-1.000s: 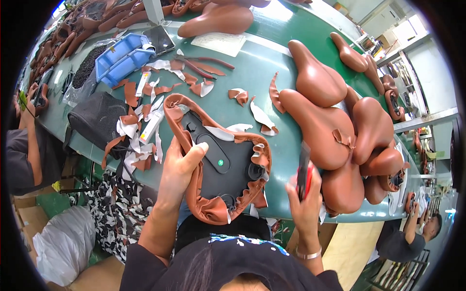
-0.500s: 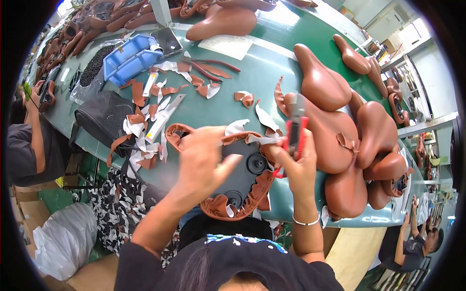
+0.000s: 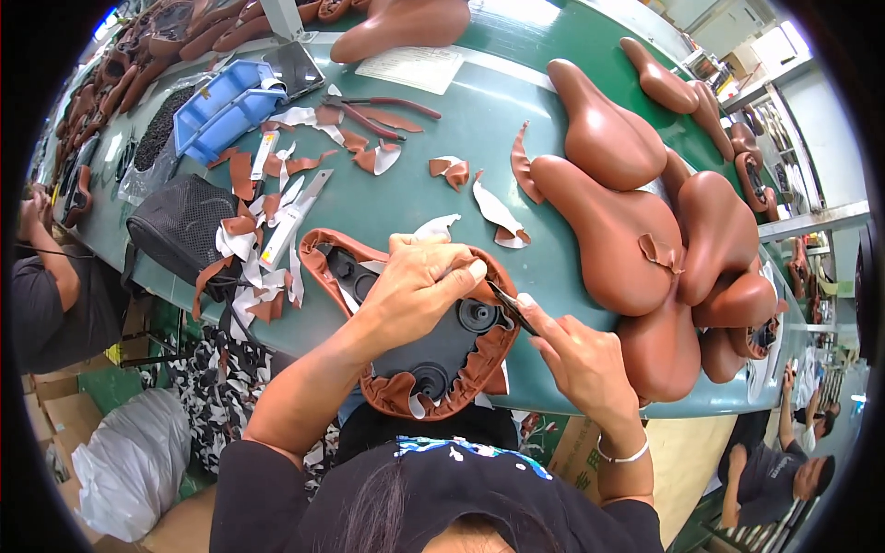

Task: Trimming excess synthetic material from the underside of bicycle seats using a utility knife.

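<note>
Head view shows an upturned saddle (image 3: 444,345) over the near edge of the worktop (image 3: 369,214), its middle partly hidden by the left hand (image 3: 415,288), which pinches the brown covering (image 3: 501,355) at the rim. The right hand (image 3: 583,358) grips a dark, narrow tool (image 3: 513,306); its handle is mostly concealed, and its exact contact with the covering is hard to make out.

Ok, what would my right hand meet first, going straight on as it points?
With its blade, probably the brown saddle cover, then your left hand close beyond; depth is unclear.
</note>
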